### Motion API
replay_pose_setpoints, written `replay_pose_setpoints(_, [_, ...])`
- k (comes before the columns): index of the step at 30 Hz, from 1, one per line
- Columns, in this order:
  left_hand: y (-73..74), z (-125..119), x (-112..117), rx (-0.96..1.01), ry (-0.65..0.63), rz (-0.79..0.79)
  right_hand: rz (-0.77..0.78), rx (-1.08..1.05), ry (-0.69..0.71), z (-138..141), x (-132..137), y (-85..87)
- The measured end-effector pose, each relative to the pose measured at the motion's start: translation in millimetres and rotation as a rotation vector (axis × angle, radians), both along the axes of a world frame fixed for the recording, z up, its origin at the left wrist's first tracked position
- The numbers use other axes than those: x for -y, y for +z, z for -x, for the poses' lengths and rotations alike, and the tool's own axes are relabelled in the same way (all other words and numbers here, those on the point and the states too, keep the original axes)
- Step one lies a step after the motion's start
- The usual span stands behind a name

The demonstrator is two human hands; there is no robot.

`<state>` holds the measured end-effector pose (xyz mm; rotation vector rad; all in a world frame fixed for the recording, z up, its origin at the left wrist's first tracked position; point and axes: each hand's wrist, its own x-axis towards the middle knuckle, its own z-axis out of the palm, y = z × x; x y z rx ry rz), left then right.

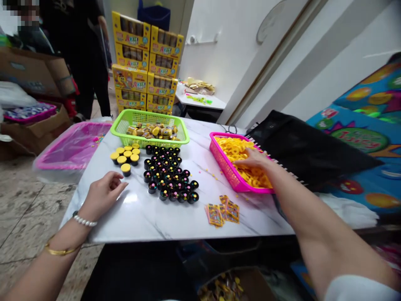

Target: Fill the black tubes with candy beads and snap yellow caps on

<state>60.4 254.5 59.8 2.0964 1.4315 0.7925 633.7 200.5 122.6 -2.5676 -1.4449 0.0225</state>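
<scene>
My right hand (253, 160) reaches into a pink basket (230, 175) full of yellow plastic caps (233, 146), its fingers spread among them. My left hand (105, 190) hovers at or rests on the table's left side, fingers loosely bent, thumb apart, nothing visible in it. Close to it stand several small black cups with yellow caps (125, 168). Right of these is a cluster of uncapped black cups (169, 175) with coloured beads inside. Small printed cards (222, 211) lie near the front edge of the white marbled table (140, 225).
A green basket (125, 140) of wrapped yellow-brown pieces stands behind the cups. At the left is a pink tub (65, 146) lined with plastic. Stacked yellow boxes (131, 79) and a person in black (75, 54) are farther back. A black bag (303, 146) lies right.
</scene>
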Motion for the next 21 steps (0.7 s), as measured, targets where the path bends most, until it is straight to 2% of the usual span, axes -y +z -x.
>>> replay_pose_setpoints(3, [1.4, -0.5, 0.4, -0.002, -0.031, 0.003, -0.027, -0.008, 0.002, 8.1, 3.9, -5.1])
replay_pose_setpoints(9, [2.8, -3.2, 2.2, -0.012, -0.086, -0.003, -0.061, -0.221, -0.046, 19.4, 9.8, -2.4])
replay_pose_setpoints(15, [6.9, -10.3, 26.5, -0.019, -0.159, 0.057, -0.244, -0.350, 0.155, 23.9, 3.9, 22.0])
replay_pose_setpoints(18, [1.6, -9.7, 44.5, -0.043, -0.190, 0.052, -0.131, -0.275, 0.115, 18.9, 6.6, 20.3])
replay_pose_setpoints(21, [-9.9, -8.5, 57.9, -0.036, -0.165, -0.039, 0.052, -0.134, -0.008, 12.3, 6.2, 3.6])
